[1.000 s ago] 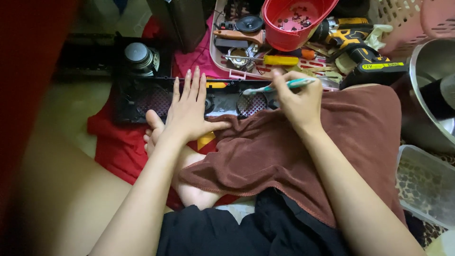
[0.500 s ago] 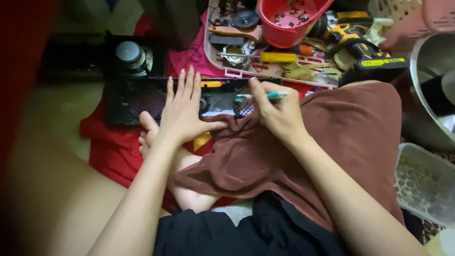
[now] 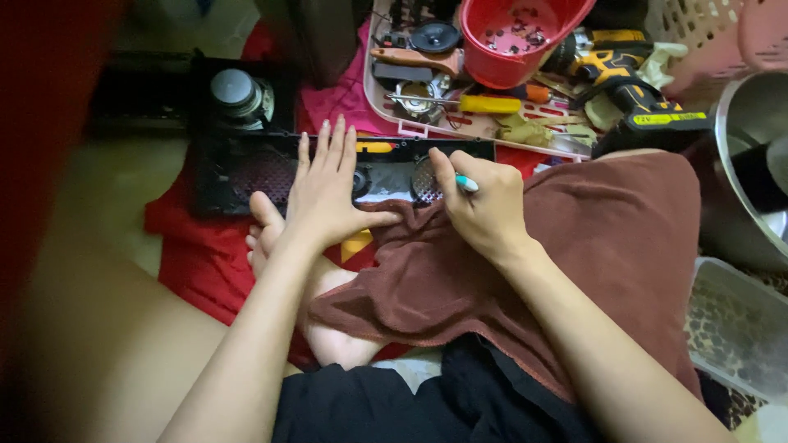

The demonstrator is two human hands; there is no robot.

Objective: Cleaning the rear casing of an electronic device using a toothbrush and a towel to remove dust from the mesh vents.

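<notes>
The right hand (image 3: 484, 205) has its grip clenched on a teal tool (image 3: 465, 184), tip at the black speaker panel (image 3: 246, 168) — left hand (image 3: 328, 193) released, flat on that panel. Panel lies across the lap, red cloth (image 3: 193, 254) beneath — parts tray (image 3: 394, 115) beyond.

Narrow yellow rectangular label with dark print (image 3: 662, 119) on the black base of the yellow-and-black cordless drill (image 3: 624, 82), upper right beside the red plastic bowl (image 3: 517, 41), no packages, no signs, no screens in view
</notes>
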